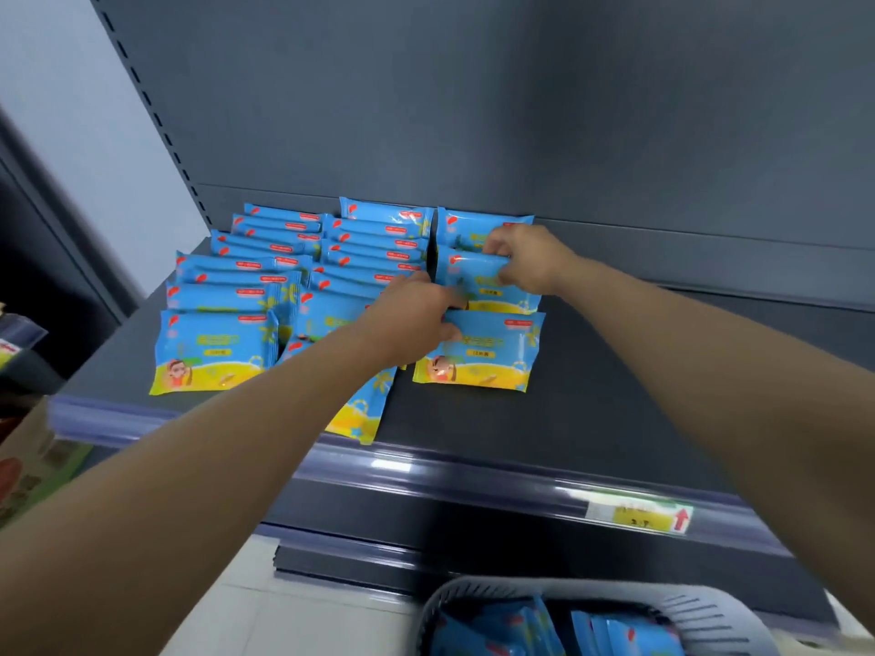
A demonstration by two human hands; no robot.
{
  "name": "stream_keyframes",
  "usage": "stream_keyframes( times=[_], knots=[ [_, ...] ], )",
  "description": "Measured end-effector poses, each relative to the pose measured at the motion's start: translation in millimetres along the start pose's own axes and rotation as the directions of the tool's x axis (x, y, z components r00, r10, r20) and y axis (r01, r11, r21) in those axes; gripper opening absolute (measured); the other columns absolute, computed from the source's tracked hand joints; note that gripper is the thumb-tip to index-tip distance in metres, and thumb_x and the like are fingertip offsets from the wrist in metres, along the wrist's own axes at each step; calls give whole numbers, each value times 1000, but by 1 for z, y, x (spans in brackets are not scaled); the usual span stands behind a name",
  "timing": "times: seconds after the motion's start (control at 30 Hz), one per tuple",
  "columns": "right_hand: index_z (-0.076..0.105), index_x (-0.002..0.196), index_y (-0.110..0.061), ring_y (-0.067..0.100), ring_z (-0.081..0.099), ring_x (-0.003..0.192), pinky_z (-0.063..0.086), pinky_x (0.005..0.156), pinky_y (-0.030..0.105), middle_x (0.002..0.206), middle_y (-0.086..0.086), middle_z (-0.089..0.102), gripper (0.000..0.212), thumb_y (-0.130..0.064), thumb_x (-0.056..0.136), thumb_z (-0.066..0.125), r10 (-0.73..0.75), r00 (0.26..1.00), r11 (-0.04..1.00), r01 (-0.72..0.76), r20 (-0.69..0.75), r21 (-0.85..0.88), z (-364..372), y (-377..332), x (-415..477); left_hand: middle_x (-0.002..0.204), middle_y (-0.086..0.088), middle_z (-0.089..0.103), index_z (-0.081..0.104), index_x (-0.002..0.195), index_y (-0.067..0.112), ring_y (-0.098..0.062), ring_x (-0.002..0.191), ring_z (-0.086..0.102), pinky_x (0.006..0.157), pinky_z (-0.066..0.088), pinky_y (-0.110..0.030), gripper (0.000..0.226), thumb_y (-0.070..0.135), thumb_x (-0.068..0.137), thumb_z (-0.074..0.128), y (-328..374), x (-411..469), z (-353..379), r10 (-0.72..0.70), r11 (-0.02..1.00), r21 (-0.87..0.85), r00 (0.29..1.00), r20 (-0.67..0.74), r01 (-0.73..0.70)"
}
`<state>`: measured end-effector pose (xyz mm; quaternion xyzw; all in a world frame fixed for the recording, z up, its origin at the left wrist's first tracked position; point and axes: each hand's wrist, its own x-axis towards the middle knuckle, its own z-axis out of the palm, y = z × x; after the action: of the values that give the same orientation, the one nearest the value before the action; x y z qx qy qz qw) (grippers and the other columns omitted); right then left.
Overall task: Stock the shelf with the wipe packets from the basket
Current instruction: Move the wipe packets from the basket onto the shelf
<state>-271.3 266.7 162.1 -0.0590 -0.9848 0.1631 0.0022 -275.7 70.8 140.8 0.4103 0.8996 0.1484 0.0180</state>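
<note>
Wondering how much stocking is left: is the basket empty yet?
Not empty. Blue wipe packets show inside the basket at the bottom of the view; how many remain cannot be told.

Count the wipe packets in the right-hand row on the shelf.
3: back packet by the rear wall, middle packet under the right hand, front packet gripped by the left hand. More may be hidden beneath.

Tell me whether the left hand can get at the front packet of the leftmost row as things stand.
Probably yes. That front left packet lies uncovered at the shelf edge, nothing in front of it. The left hand is busy gripping the front packet of the third row, so it would have to let go first.
</note>
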Motion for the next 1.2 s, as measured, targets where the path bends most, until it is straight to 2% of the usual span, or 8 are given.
stream_keyframes(
  times=[0.1,0.27,0.4,0.47,0.6,0.77,0.97,1.2],
  knots=[
    [59,121,-11,21,56,114,46,96,30,123,7,60,39,-1,83,63,4,1000,998,-3,-20,55,-1,3,0,103,-10,62,56,117,13,-26,103,44,91,31,-36,33,28,88,57,-4,17,3,46,990,130,999,-14,-44],
    [61,117,-12,24,63,100,51,86,31,117,9,63,32,-4,91,46,84,981,986,-56,-176,156,-9,4,-16,108,-11,59,54,120,14,-26,110,40,89,29,-37,36,32,90,54,-9,40,6,4,982,189,999,40,-11],
    [60,118,-13,27,58,106,47,91,36,117,8,63,32,-8,89,48,62,960,998,-53,-273,42,-12,-5,-40,106,-8,60,55,114,11,-26,107,41,92,29,-37,32,32,90,52,-8,49,9,15,953,302,1000,10,-18],
    [59,119,-13,27,54,111,44,92,37,119,8,62,31,-11,90,48,27,953,999,-35,-301,-23,-12,-8,-53,109,-8,61,53,118,10,-27,109,42,96,29,-39,35,32,91,52,-6,51,10,9,942,336,1000,-18,-2],
    [58,119,-9,26,49,114,43,92,37,119,8,61,30,-12,91,47,-34,934,992,-10,-355,-122,-16,-11,-80,123,-10,54,43,130,8,-30,115,43,101,28,-40,51,36,89,54,2,43,13,-4,927,373,996,-90,37],
    [58,119,-9,26,48,116,39,95,38,119,7,61,30,-17,92,48,-70,915,983,-5,-398,-186,-26,-15,-113,123,-9,51,45,128,10,-28,114,43,101,27,-38,52,38,86,57,22,20,4,49,935,353,980,-194,23],
    [59,115,-9,28,48,113,32,89,35,119,6,60,28,-20,92,50,-212,869,946,66,-448,-319,-42,-27,-162,110,-11,56,55,115,7,-32,108,47,97,26,-37,42,32,83,62,69,-32,-30,166,964,261,893,-419,-57],
    [64,107,-3,34,57,104,41,83,40,110,12,64,26,-13,83,62,-339,745,919,132,-575,-371,-83,-45,-231,106,-15,60,59,107,2,-37,98,55,90,26,-36,41,22,74,72,134,-93,-80,298,936,333,758,-580,-113]
  ],
)
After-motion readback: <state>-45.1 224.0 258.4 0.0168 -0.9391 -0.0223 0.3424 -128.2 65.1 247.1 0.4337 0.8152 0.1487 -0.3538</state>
